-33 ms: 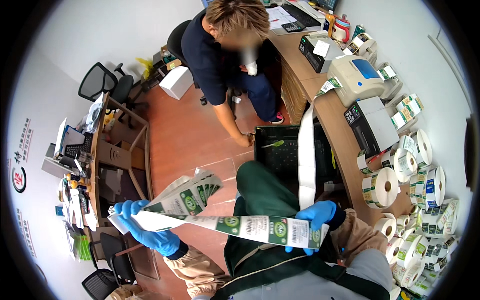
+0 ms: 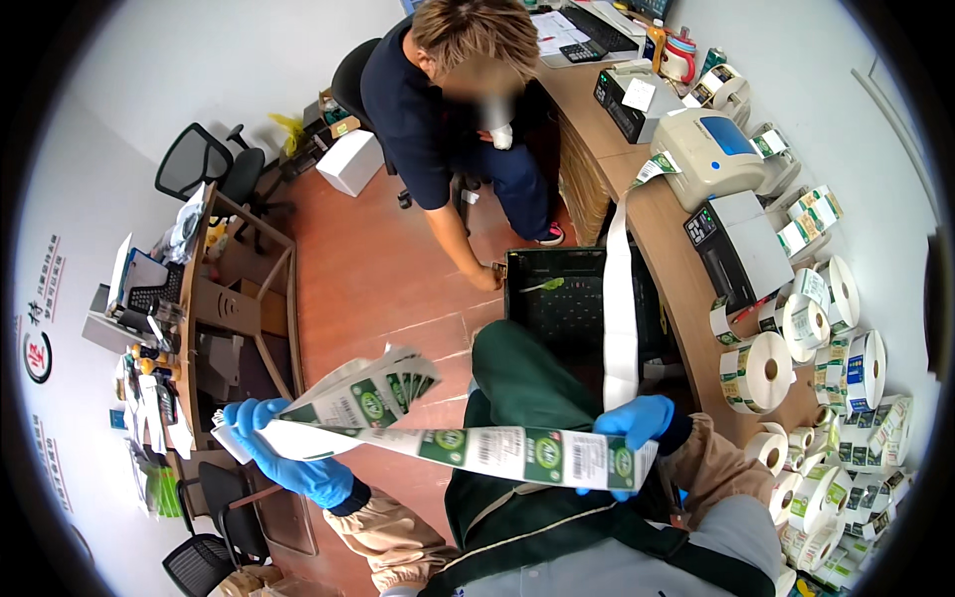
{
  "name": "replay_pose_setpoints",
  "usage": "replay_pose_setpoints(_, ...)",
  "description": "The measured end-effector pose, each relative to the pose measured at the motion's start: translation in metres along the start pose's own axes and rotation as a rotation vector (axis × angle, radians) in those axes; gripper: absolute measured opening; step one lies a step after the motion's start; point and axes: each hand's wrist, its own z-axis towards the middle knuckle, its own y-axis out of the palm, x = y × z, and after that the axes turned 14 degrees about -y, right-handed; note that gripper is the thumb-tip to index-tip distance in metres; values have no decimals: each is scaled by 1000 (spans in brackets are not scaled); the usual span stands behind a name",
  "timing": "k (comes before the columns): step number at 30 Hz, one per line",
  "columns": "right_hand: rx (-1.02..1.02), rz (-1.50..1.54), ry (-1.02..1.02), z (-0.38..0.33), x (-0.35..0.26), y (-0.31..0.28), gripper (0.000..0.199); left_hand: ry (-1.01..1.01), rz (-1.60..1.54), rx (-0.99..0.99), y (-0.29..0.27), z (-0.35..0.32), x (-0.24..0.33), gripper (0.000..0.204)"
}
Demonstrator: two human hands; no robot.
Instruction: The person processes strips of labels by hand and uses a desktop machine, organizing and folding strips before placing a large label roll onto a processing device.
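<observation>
Your label strip (image 2: 502,448) stretches lower left to lower centre-right, left hand (image 2: 308,478) curled round it, right hand (image 2: 637,422) probably pinching it.

Patterned in repeating green and white blocks with black barcodes (image 2: 589,460) on the label strip (image 2: 512,453). Coloured blue on left glove (image 2: 303,473) and right glove (image 2: 637,420). Beige with blue panel (image 2: 726,136) on the printer (image 2: 693,164).

Right hand (image 2: 637,423) slightly further right; hanging label strip (image 2: 620,328) shifted right.
</observation>
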Motion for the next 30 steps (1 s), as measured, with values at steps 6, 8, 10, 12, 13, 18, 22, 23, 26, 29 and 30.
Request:
replay_pose_setpoints(6,-22,-496,123,-56,-44,5,69,-279,-662,-521,-39,28,27,14)
replay_pose_setpoints(8,145,-482,134,-54,-58,23,60,-247,-653,-451,-38,31,43,4)
replay_pose_setpoints(10,386,-564,174,-63,-84,19,53,-259,-552,-561,-22,16,47,12)
replay_pose_setpoints(12,622,-738,-11,-71,-98,4,46,-389,-399,-805,-25,14,52,24)
replay_pose_setpoints(13,839,-938,-191,-71,-99,-16,44,-483,-308,-878,-18,8,52,23)
replay_pose_setpoints(18,1153,-1019,-745,-37,-107,2,34,-370,329,-402,27,-17,7,12)
replay_pose_setpoints(22,1020,-1188,-621,-14,-78,1,29,-340,217,-270,35,-17,-10,18)
replay_pose_setpoints(23,986,-1220,-589,-5,-69,1,28,-307,223,-258,36,-21,-12,19)
replay_pose_setpoints(26,917,-1525,-575,39,-43,12,29,-217,245,-224,50,-37,-19,25)
replay_pose_setpoints(29,832,-1626,-614,88,-21,30,60,-147,327,-287,70,-47,-32,17)
replay_pose_setpoints(30,767,-1779,-675,106,-17,37,77,-130,365,-355,77,-49,-35,15)
